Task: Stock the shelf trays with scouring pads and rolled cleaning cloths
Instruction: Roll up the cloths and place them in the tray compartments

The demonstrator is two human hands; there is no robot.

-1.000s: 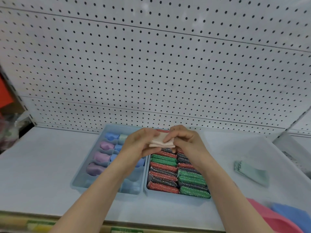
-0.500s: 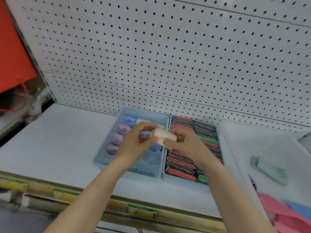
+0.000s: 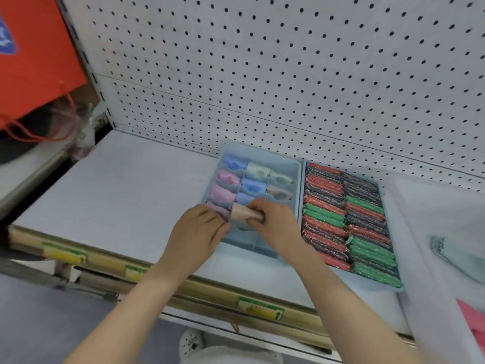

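Observation:
A peach rolled cloth (image 3: 240,212) hangs low over the front half of the divided blue tray (image 3: 298,177). My right hand (image 3: 273,227) grips its right end with curled fingers, and my left hand (image 3: 196,235) holds its left end from the front. The tray's rear cells hold rolled cloths (image 3: 252,187) in blue, pink, purple, green and beige. To its right, a second blue tray (image 3: 388,286) is packed with red, green and dark scouring pads (image 3: 341,219).
A white bin (image 3: 409,232) at the right holds a folded green cloth (image 3: 456,256) and a pink one (image 3: 472,319). A pegboard wall (image 3: 288,74) backs the shelf. A red bag (image 3: 34,53) hangs at the left. Price labels (image 3: 259,308) line the shelf's front edge.
Both hands have come down with the peach cloth, from above the trays to just over the divided tray's front cells. The cloth is now rolled tight. The camera has tilted down and leftward.

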